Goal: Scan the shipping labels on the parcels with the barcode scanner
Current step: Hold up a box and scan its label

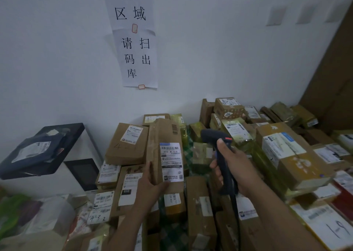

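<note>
The parcel (164, 136) you are working on is a long brown carton, held up at the middle of the view over the pile (200, 203). Its white label (171, 162) is on the lower half of the face turned to you, with barcodes at the top and middle. Your left hand (150, 184) grips the carton's lower end, fingers wrapped round it and one digit lying along the label's bottom edge.

Your right hand (231, 166) is clamped round the handle of the dark scanner (212, 137), with the thumb up by the red button on top. The scanner's head sits to the right of the parcel, near it but not touching, and faces left. Its cable (234, 208) drops from the handle past your forearm. Your two hands are apart, with the parcel's right edge and a strip of the pile between them.

The pile fills the lower and right part of the view with brown cartons and yellow-green wrapped packets, most bearing white labels, some with handwritten numbers. At left a black bag (36, 151) with its own label lies tilted on a white box (76, 176). Behind is a pale wall (210, 50) with a paper sign (133, 35) of large black Chinese characters.
</note>
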A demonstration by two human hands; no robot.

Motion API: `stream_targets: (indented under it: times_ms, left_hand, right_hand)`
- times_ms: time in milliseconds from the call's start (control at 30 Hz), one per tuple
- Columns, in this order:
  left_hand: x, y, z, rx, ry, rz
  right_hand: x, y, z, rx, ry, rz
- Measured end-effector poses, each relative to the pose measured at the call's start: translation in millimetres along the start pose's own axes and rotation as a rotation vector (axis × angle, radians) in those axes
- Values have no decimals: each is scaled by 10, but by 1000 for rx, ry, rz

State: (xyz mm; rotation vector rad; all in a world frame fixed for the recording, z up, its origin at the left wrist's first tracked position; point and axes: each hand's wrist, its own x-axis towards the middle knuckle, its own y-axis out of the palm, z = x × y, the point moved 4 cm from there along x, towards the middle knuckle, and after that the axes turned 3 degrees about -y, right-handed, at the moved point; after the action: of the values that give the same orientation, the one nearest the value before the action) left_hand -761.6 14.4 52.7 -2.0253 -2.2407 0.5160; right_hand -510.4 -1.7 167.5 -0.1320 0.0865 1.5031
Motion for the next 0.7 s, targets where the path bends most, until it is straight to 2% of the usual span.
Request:
stream_targets:
  times_ms: [133, 233, 400, 533, 700]
  left_hand:
    - [253, 301, -20, -74, -104, 99]
    - [488, 553, -120, -172, -173, 206]
    - [1014, 939, -182, -184, -224, 319]
    - [1393, 1284, -44, -202, -287, 398]
    - [1690, 1606, 193, -183, -285, 483]
  right_hand:
    - [266, -240, 71, 150, 48, -118]
    - [455, -266, 25, 214, 87, -144]
    - [737, -199, -47, 177, 91, -179]
    - [905, -134, -113, 129, 100, -215]
    - [1021, -102, -205, 105, 115, -254]
